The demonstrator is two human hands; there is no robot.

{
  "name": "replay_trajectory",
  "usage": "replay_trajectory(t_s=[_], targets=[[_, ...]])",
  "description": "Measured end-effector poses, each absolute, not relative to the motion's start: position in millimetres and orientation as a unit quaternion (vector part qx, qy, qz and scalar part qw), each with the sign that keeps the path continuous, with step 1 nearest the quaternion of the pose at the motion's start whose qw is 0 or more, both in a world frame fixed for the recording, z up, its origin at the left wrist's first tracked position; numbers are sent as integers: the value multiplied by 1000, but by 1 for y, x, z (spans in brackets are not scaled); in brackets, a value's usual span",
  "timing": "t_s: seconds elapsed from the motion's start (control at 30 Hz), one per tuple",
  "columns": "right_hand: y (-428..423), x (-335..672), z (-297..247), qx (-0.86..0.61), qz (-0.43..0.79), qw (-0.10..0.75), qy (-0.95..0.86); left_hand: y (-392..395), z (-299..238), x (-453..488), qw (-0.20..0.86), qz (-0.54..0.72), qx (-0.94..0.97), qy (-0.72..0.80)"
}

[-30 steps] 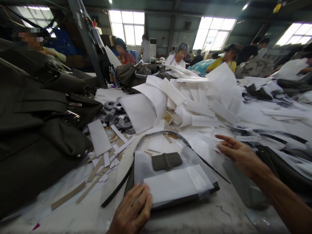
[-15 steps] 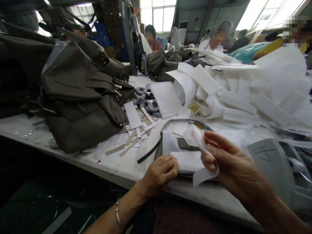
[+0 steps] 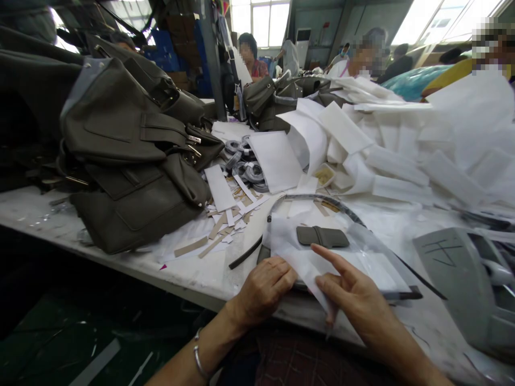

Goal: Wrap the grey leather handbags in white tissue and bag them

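A flat olive-grey bag (image 3: 263,255) lies at the table's front edge, mostly hidden under thin white tissue paper (image 3: 287,246). My left hand (image 3: 265,287) is closed at its near left corner, fingers curled over the paper; the fingertips are hidden. My right hand (image 3: 350,287) pinches a drooping fold of the tissue paper between thumb and lower fingers, its index finger pointing out to the left. Just beyond that finger, an olive-grey leather tab (image 3: 322,236) with a raised middle band rests on the paper. A long dark strap (image 3: 314,198) curves around the far side.
Olive-grey handbags (image 3: 132,161) are piled at left. Paper scraps (image 3: 227,220) and coiled grey strips (image 3: 251,171) lie farther in. A heap of white paper (image 3: 386,155) covers the back right. A grey plastic machine (image 3: 462,279) stands at right. Several people sit beyond.
My right hand has come down and toward me with the tissue paper, uncovering the leather tab. Its index finger is now stretched out. My left hand has stayed at the corner.
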State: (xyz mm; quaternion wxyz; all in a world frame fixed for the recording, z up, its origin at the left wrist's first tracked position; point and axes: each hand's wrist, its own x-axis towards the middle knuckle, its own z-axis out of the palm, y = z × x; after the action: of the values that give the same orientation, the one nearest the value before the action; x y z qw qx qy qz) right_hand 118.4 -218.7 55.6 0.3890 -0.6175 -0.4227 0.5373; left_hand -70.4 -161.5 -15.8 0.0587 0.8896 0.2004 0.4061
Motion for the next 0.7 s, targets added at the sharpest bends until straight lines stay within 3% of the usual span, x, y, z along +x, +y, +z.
replay_trajectory(t_s=[0.27,0.4,0.57,0.7], targets=[[-241,116,28,-640,254,396,-608,-158,-19,-72,65,432,880,185],[-243,114,28,-655,312,394,-564,-157,-23,-72,68,440,874,196],[-228,103,49,-640,460,506,-351,-155,-27,-73,88,446,870,189],[-222,95,53,-629,466,527,-330,-155,-30,-74,99,434,878,175]])
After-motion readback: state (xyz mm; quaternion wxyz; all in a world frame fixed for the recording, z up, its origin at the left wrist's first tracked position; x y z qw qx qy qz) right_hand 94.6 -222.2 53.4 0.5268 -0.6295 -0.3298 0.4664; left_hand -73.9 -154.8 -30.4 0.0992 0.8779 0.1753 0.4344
